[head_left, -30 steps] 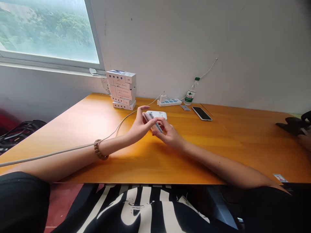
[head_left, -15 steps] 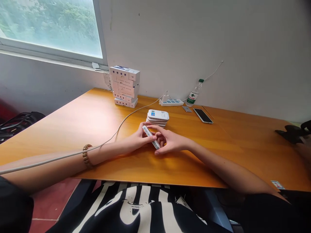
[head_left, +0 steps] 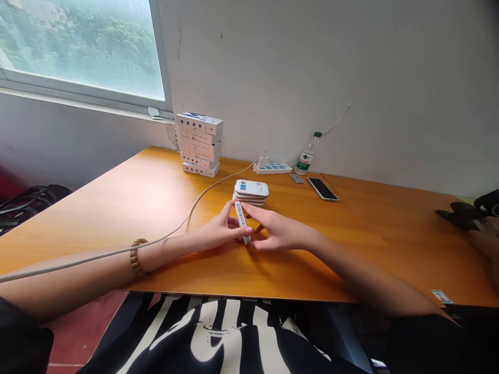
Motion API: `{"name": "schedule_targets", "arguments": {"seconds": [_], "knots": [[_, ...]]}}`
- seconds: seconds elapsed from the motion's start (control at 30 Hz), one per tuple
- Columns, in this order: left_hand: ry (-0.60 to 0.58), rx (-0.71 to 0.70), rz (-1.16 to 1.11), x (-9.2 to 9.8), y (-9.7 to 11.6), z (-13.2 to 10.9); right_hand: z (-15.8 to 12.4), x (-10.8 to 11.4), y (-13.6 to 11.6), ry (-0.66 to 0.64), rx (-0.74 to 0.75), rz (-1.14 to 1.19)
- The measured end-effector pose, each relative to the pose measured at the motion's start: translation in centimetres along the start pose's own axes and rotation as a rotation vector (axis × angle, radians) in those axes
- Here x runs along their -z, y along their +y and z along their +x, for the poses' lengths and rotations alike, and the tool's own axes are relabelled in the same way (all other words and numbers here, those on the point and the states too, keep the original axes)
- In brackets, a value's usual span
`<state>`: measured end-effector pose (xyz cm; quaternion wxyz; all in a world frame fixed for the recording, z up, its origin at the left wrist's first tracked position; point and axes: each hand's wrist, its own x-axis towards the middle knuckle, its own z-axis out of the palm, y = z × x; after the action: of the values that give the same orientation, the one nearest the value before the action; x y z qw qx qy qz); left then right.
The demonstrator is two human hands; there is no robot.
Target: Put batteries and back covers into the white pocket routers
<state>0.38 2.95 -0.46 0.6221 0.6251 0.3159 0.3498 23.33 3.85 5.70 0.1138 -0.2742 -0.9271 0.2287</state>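
A small flat white device [head_left: 241, 221] with a barcode label stands on its edge on the orange table [head_left: 128, 208], gripped between both hands. My left hand [head_left: 218, 231] pinches it from the left, a bead bracelet [head_left: 136, 256] on that wrist. My right hand [head_left: 273, 228] closes on it from the right. Just behind the hands lies a short stack of the same white devices [head_left: 251, 191].
A tall stack of white boxes [head_left: 199, 143] stands near the window. A power strip [head_left: 272, 168], a water bottle [head_left: 306, 155], a phone [head_left: 323, 188] and a small grey card [head_left: 297, 178] lie by the wall. A white cable [head_left: 171, 228] crosses the table. A dark object [head_left: 463, 215] sits far right.
Both hands drew the device back from the stack toward me, lowered it to the table and turned it onto its edge. The stack behind came into full view.
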Motion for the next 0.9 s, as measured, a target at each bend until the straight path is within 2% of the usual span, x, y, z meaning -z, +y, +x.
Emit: {"name": "schedule_targets", "arguments": {"seconds": [0.23, 0.7, 0.9], "knots": [[0.02, -0.003, 0.069, -0.1, -0.1, 0.0, 0.5, -1.9, 0.1, -0.008, -0.026, 0.134], [0.04, -0.015, 0.095, -0.4, 0.0, 0.0, 0.9, -1.4, -0.4, 0.016, -0.016, 0.345], [0.014, -0.011, 0.053, -0.2, -0.1, 0.1, 0.9, -2.6, -0.9, 0.058, -0.142, 0.299]]}}
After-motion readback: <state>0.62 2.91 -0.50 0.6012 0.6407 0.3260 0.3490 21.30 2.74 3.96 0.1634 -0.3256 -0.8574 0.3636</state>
